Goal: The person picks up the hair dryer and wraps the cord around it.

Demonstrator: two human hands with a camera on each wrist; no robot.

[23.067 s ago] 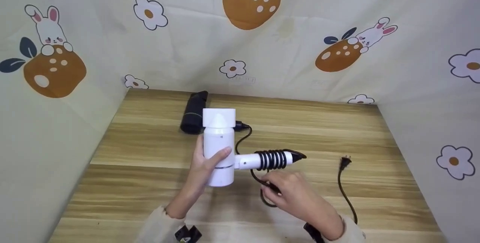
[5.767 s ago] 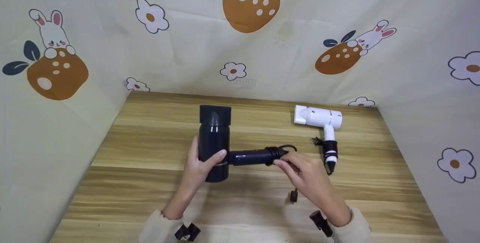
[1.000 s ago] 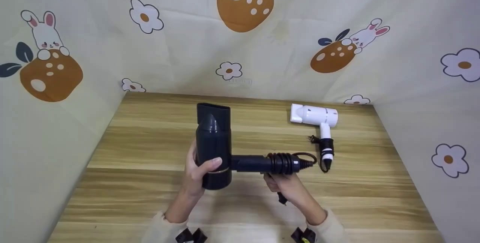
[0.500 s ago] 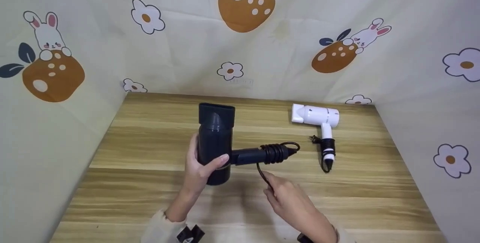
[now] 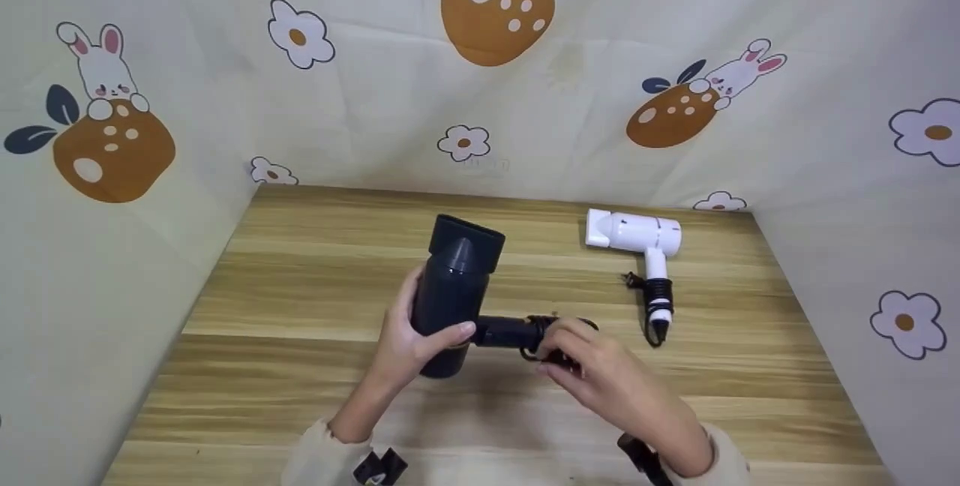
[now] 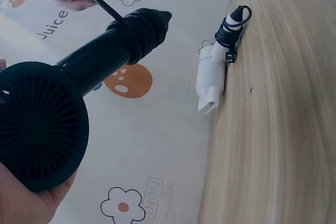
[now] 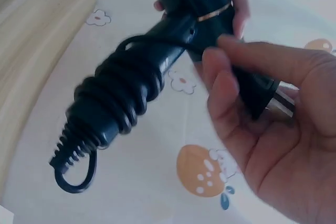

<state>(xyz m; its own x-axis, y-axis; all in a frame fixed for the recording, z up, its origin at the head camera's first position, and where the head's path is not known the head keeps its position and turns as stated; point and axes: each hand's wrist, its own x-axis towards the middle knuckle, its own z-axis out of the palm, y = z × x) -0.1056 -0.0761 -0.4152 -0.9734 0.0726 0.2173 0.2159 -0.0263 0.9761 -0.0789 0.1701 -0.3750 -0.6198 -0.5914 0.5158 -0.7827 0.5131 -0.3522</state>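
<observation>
My left hand [image 5: 420,336] grips the barrel of a black hair dryer [image 5: 450,306] and holds it above the table, its flat nozzle pointing away. Several turns of black power cord [image 7: 118,90] are wound round the dryer's handle, with a small loop at the ridged cord end. My right hand [image 5: 592,366] is beside the handle. In the right wrist view its fingers pinch the cord's free end, and the plug [image 7: 257,93] with metal prongs lies within that hand. The left wrist view shows this cord stretched from the coils to my right hand.
A white hair dryer [image 5: 645,233] lies at the back right of the wooden table [image 5: 300,261], its black cord [image 5: 658,298] wrapped round its handle. Patterned cloth walls [image 5: 360,96] stand behind the table and at both sides.
Earlier my hands wound the white dryer's cord; that dryer now lies back right and my left hand holds the black one. Just now the black dryer tilts right, and my right hand rises to its handle.
</observation>
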